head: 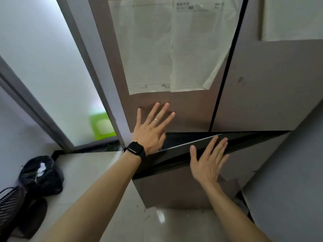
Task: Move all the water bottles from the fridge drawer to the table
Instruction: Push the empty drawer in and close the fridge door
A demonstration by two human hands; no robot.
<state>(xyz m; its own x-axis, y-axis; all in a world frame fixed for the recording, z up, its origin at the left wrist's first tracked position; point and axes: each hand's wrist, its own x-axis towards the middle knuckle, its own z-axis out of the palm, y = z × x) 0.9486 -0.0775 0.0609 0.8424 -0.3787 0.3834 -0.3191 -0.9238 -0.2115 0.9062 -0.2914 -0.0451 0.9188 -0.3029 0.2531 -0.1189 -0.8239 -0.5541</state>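
Though papers blur illegibly, straight fingers rest: left hand on door, right hand on drawer.

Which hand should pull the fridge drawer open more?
Probably the right hand: its straight fingers lie at the top edge of the drawer, which is open a crack. The left hand lies flat higher up, on the fridge door.

I see a taupe-brown fridge door with pale white printed sheets. The drawer front is the same taupe, its top edge black. The watch is black, the ring silver. The bag is black, the floor tiles cream. A lime-green shape shows through milky white glass.
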